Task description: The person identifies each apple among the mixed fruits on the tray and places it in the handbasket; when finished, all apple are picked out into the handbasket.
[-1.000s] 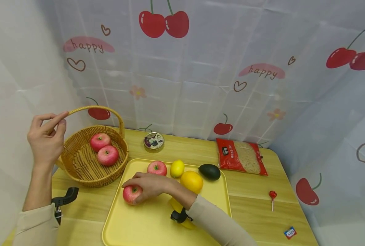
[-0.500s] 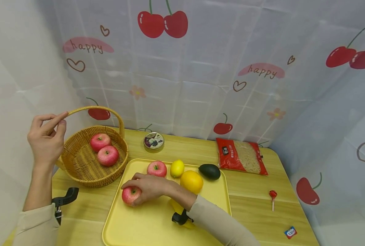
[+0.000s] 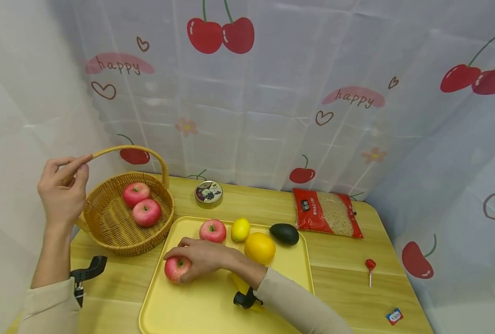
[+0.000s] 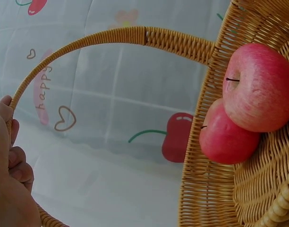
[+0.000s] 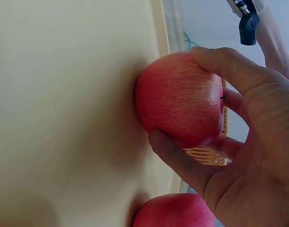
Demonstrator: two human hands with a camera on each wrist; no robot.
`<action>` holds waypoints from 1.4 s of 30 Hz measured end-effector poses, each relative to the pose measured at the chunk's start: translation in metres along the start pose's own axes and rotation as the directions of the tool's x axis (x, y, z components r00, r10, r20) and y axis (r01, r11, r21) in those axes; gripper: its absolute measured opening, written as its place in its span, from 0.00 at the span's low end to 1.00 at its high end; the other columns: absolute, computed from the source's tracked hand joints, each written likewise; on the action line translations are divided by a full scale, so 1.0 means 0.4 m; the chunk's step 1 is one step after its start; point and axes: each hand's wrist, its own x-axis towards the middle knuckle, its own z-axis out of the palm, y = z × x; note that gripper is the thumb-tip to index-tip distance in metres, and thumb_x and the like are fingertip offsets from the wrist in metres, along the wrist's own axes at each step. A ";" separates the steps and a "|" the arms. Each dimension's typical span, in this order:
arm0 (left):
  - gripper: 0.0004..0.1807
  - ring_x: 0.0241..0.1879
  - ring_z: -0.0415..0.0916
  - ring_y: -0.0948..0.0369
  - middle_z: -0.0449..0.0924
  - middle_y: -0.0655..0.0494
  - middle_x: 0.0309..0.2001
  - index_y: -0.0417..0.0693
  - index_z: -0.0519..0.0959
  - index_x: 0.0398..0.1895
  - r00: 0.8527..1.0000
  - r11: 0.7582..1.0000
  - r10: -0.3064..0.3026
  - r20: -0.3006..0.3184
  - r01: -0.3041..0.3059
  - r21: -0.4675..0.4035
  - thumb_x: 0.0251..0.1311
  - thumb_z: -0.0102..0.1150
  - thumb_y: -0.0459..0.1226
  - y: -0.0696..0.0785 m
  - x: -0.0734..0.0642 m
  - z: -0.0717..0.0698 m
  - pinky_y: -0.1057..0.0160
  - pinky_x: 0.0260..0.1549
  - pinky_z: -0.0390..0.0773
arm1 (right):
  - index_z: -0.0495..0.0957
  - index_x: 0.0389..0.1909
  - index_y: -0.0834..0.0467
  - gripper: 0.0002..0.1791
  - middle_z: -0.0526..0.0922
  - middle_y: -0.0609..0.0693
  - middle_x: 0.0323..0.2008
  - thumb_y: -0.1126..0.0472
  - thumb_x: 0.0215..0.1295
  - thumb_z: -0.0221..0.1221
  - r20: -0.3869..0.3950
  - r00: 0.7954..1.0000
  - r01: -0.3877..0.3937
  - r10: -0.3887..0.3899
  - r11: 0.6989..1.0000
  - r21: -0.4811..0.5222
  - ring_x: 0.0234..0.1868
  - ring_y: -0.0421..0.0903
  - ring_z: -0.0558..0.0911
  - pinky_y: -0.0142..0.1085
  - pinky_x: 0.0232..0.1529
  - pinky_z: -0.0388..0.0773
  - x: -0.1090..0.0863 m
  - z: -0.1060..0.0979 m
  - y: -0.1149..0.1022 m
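My left hand [image 3: 63, 192] grips the arched handle of a wicker basket [image 3: 126, 243] at the left of the table. Two red apples [image 3: 147, 212] lie together inside the basket, against its far right side. My right hand [image 3: 205, 259] holds another red apple [image 5: 180, 99] at the left side of the yellow tray [image 3: 176, 315], with fingers and thumb around it. In the right wrist view that apple sits right at the tray's surface. Just behind the hand, one more apple [image 3: 213, 231] lies on the tray.
Also on the tray are a lemon [image 3: 241, 229], an orange-yellow round fruit [image 3: 260, 248], a dark green avocado [image 3: 285, 234] and a yellow fruit [image 3: 240, 283] mostly under the right forearm. Around it lie a round tin [image 3: 208, 194], a red food packet [image 3: 327, 213], a lollipop [image 3: 370, 270] and a small wrapped sweet [image 3: 394, 316].
My right hand and the apple in it have shifted slightly left and toward the near side. The left hand and the basket stay in place.
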 end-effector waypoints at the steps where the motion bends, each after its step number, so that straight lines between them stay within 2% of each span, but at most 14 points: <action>1: 0.11 0.39 0.72 0.72 0.73 0.70 0.44 0.30 0.85 0.46 1.000 1.000 -0.012 0.000 0.012 -0.011 0.67 0.56 0.27 0.000 0.000 0.000 0.82 0.37 0.73 | 0.72 0.68 0.37 0.34 0.72 0.39 0.55 0.38 0.61 0.66 0.001 1.000 0.001 -0.001 1.000 0.005 0.50 0.30 0.71 0.19 0.50 0.66 -0.001 -0.001 -0.001; 5: 0.11 0.46 0.75 0.69 0.75 0.67 0.43 0.29 0.85 0.47 0.999 0.998 -0.048 -0.002 0.048 -0.029 0.67 0.57 0.27 0.004 0.002 0.002 0.79 0.48 0.76 | 0.72 0.68 0.37 0.34 0.72 0.39 0.56 0.38 0.61 0.66 0.002 1.000 0.001 -0.001 1.000 0.018 0.50 0.30 0.71 0.19 0.50 0.66 -0.006 -0.005 -0.007; 7: 0.11 0.46 0.74 0.69 0.75 0.66 0.43 0.28 0.84 0.47 0.999 0.998 -0.053 -0.003 0.053 -0.029 0.67 0.56 0.27 0.008 0.003 0.003 0.78 0.50 0.76 | 0.71 0.69 0.37 0.34 0.72 0.39 0.56 0.37 0.61 0.66 0.000 1.000 0.001 -0.001 1.000 0.022 0.50 0.30 0.71 0.19 0.50 0.66 -0.007 -0.008 -0.009; 15: 0.12 0.44 0.73 0.70 0.73 0.70 0.42 0.29 0.85 0.47 0.999 0.999 -0.046 -0.001 0.046 -0.006 0.67 0.55 0.28 0.011 0.003 0.002 0.81 0.45 0.75 | 0.71 0.68 0.34 0.34 0.71 0.38 0.55 0.37 0.60 0.67 -0.011 1.000 -0.001 0.001 0.999 0.041 0.50 0.29 0.71 0.19 0.49 0.66 -0.008 -0.011 -0.008; 20: 0.13 0.44 0.73 0.70 0.72 0.71 0.44 0.28 0.84 0.48 0.999 1.000 -0.027 0.021 0.027 -0.005 0.68 0.54 0.28 0.007 0.002 -0.003 0.80 0.47 0.76 | 0.71 0.68 0.34 0.35 0.71 0.37 0.55 0.36 0.59 0.67 -0.024 1.000 -0.002 0.002 0.999 0.036 0.50 0.28 0.70 0.17 0.50 0.65 -0.007 -0.008 -0.010; 27: 0.13 0.43 0.70 0.70 0.70 0.71 0.44 0.30 0.84 0.48 0.998 0.998 -0.055 0.007 0.055 0.002 0.68 0.56 0.29 0.009 -0.003 -0.002 0.83 0.41 0.74 | 0.70 0.68 0.32 0.35 0.70 0.36 0.55 0.34 0.59 0.66 -0.034 0.999 -0.006 0.007 0.999 0.033 0.50 0.27 0.69 0.17 0.50 0.65 -0.007 -0.009 -0.014; 35: 0.12 0.42 0.69 0.70 0.69 0.72 0.44 0.29 0.84 0.47 0.999 0.999 -0.047 -0.006 0.047 0.011 0.68 0.56 0.29 0.015 -0.002 0.002 0.83 0.37 0.73 | 0.70 0.67 0.32 0.35 0.70 0.36 0.55 0.35 0.58 0.66 -0.048 0.999 -0.016 0.019 0.998 0.066 0.50 0.27 0.70 0.17 0.49 0.66 -0.008 -0.013 -0.015; 42: 0.12 0.42 0.70 0.70 0.69 0.71 0.43 0.28 0.84 0.47 0.998 0.999 -0.054 -0.014 0.054 -0.001 0.67 0.56 0.27 0.015 0.000 0.005 0.84 0.39 0.74 | 0.71 0.66 0.31 0.34 0.70 0.35 0.53 0.34 0.58 0.66 -0.063 0.998 -0.020 0.025 0.997 0.077 0.49 0.27 0.69 0.18 0.49 0.66 -0.008 -0.019 -0.012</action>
